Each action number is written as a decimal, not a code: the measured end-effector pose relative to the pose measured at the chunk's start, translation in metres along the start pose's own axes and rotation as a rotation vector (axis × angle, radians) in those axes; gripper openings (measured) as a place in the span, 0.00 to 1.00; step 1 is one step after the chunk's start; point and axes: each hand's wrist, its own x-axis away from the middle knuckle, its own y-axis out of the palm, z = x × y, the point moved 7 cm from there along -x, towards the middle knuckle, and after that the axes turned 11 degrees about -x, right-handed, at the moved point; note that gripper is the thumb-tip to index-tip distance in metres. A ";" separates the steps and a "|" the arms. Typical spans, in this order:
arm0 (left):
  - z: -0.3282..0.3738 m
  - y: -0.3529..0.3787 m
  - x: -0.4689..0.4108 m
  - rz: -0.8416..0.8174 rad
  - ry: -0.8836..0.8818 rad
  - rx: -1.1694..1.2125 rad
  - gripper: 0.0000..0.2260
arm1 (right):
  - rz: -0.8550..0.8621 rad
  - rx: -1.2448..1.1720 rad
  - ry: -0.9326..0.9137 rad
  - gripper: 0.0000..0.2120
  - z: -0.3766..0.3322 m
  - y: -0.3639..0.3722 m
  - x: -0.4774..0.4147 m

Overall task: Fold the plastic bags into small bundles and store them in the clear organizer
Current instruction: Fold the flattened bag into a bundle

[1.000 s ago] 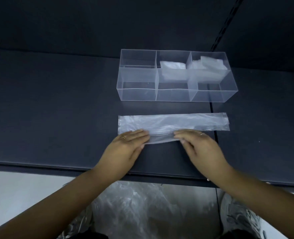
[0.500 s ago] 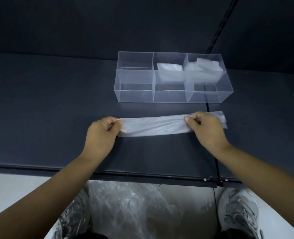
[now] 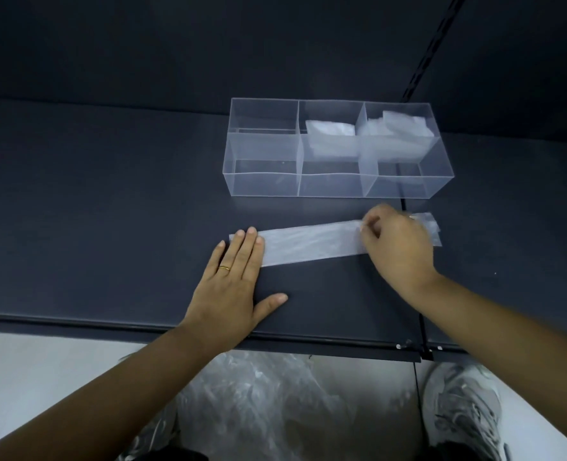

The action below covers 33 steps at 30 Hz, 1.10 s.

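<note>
Flat on the dark bench at left: left hand, grip apart, straight fingertips pressing the left end of the plastic bag, folded into a long narrow strip. Behind the strip and apart from it: clear organizer, folded bundles in its middle and right compartments. At right: right hand, grip curled, pinching the strip near its right end.
</note>
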 end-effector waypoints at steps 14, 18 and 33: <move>0.003 -0.005 0.000 0.025 0.028 -0.015 0.37 | -0.458 0.257 -0.366 0.37 -0.005 0.065 0.041; 0.002 -0.005 0.000 0.031 0.027 -0.019 0.37 | -0.389 0.280 -0.171 0.40 0.054 0.029 0.031; 0.003 -0.006 -0.001 0.029 0.050 -0.028 0.37 | -0.101 -0.186 0.054 0.06 0.111 -0.044 -0.024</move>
